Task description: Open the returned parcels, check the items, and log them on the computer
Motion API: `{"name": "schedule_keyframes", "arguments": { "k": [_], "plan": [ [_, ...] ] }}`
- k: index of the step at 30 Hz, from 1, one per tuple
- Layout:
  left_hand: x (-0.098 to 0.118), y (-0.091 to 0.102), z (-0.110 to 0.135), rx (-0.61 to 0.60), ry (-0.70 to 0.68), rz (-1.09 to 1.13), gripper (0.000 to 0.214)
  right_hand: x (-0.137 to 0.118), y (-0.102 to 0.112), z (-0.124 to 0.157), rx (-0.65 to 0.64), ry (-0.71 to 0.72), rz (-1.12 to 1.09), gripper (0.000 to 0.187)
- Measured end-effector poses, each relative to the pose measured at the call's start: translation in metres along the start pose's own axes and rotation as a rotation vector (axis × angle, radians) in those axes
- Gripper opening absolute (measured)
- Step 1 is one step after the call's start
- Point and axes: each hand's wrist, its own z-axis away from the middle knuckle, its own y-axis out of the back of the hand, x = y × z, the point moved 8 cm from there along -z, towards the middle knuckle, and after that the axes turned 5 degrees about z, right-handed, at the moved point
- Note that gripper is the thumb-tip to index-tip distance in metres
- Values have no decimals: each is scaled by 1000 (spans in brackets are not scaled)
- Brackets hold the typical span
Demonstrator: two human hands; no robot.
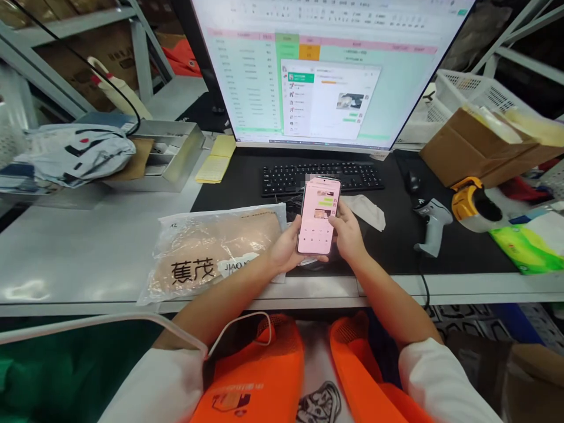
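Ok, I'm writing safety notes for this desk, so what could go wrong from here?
The left forearm crosses the plastic-wrapped package, whose lower corner lies at the desk's front edge, so a sweep might push it off. The scanner has a cable running over that edge; a snag could drag it down. The phone, between the left hand and right hand, might slip.

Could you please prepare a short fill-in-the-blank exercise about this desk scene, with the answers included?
1. The left hand and right hand hold a ____.
2. The size printed on the clear bag is ____.
3. The vest is bright ____.
4. The keyboard is coloured ____.

Missing words: phone; XL; orange; black.
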Motion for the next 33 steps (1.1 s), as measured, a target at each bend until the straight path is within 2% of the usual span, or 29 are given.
{"name": "schedule_keyframes", "arguments": {
  "k": [2,5,18,28,33],
  "plan": [
    [-5,4,-1,5,12,-34,59,-4,3,3,39,45,24,40],
    [-9,8,-1,6,19,-68,54,-4,6,6,69,59,57,40],
    [-8,9,-2,51,-5,-79,57,-3,8,7,75,64,104,40],
    [-9,5,-2,-56,-37,-145,56,-7,17,7,114,79,127,26],
    [-13,5,-1,-62,-37,-159,56,-8,24,6,151,97,149,29]
  ]
}}
